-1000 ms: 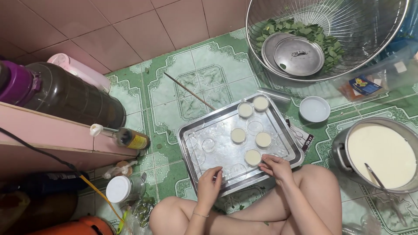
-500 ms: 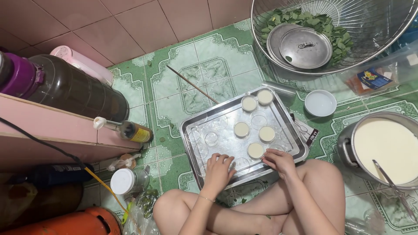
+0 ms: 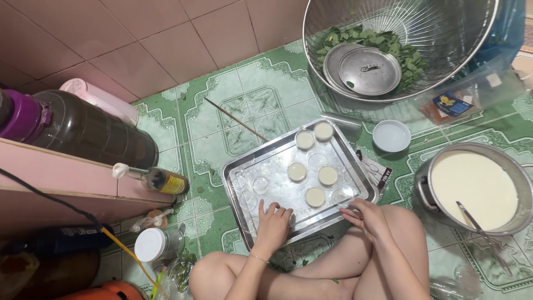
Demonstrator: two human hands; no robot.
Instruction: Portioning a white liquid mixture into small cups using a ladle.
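**A:** Head view first: we sit cross-legged on the green patterned floor tiles [image 3: 244,89], with the rectangular shiny metal tray [image 3: 236,179] at the middle of the frame, just above our knees. Where are our hands?

**B:** Our left hand [image 3: 273,221] lies flat on the tray's near edge, fingers spread and holding nothing. Our right hand [image 3: 366,216] sits at the tray's lower right corner, fingers curled over the rim; whether it pinches a cup there, we cannot tell.

**A:** So which step do we judge this to be?

**B:** Steadying or shifting the tray between fillings, we think. Some small round clear plastic cups [image 3: 261,184] are empty, others hold pale cream [image 3: 297,171]. The next move would call for a level tray and a slow hand, or the filled ones will slop.

**A:** Let us count.

**B:** Five filled cups: two at the tray's upper right, three in the middle. Empty ones are harder to pick out against the metal; we make out about six. One large steel pot of cream-coloured liquid [image 3: 474,186] at the right edge, one ladle [image 3: 482,229] in it.

**A:** And further off?

**B:** One small white bowl [image 3: 391,135] right of the tray, one big wire basket of green leaves [image 3: 444,33] at upper right holding one round steel lid [image 3: 369,70], one thin stick [image 3: 236,119] above the tray.
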